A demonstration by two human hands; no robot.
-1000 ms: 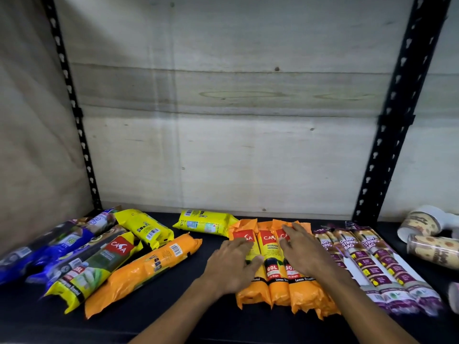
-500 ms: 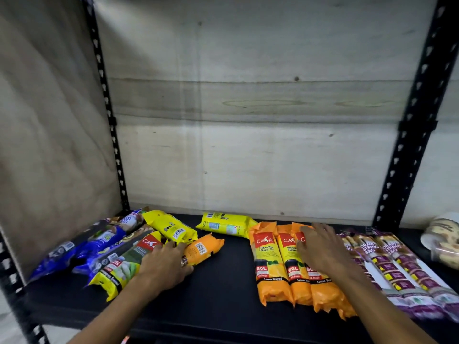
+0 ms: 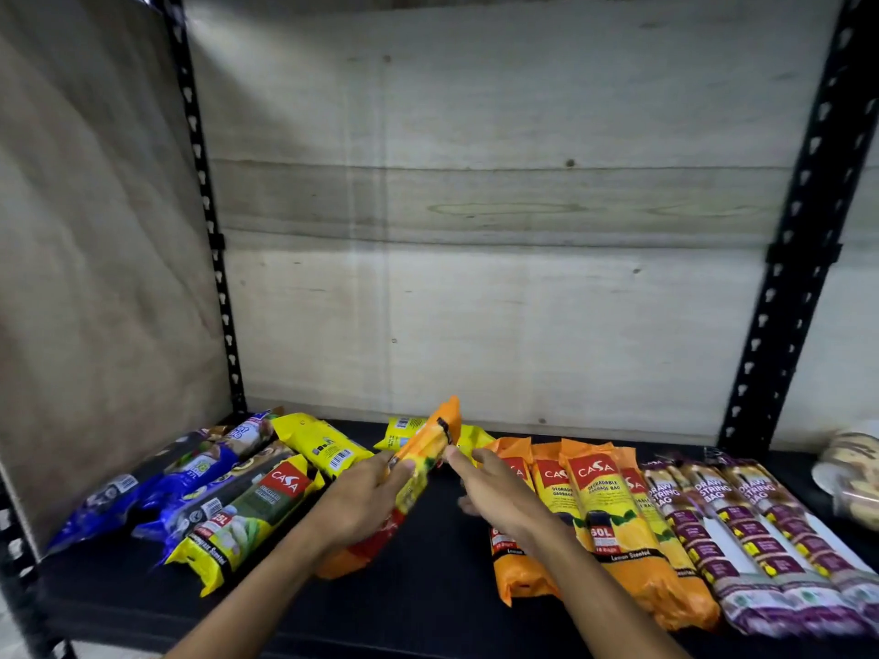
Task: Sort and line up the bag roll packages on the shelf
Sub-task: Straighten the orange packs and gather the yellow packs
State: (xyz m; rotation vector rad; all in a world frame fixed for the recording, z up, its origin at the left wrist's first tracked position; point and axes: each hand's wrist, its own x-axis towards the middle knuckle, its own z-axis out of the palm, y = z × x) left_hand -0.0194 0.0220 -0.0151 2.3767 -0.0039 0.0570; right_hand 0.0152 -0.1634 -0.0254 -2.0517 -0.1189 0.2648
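My left hand grips an orange bag roll package and holds it tilted above the black shelf. My right hand is beside it with fingers spread, its fingertips at the package's edge. To the right lies a row of orange CASA packages, side by side. Further right sit three purple drawstring bag packages. At the left lie blue packages, a green and yellow CASA package and a yellow package. Another yellow package lies at the back, partly hidden.
Black perforated uprights stand at the back left and back right. Wooden panels close the back and the left side. Printed paper cup stacks lie at the far right of the shelf.
My left hand has lifted the orange package from the left pile and carried it toward the middle. My right hand left the orange row and moved over to meet it.
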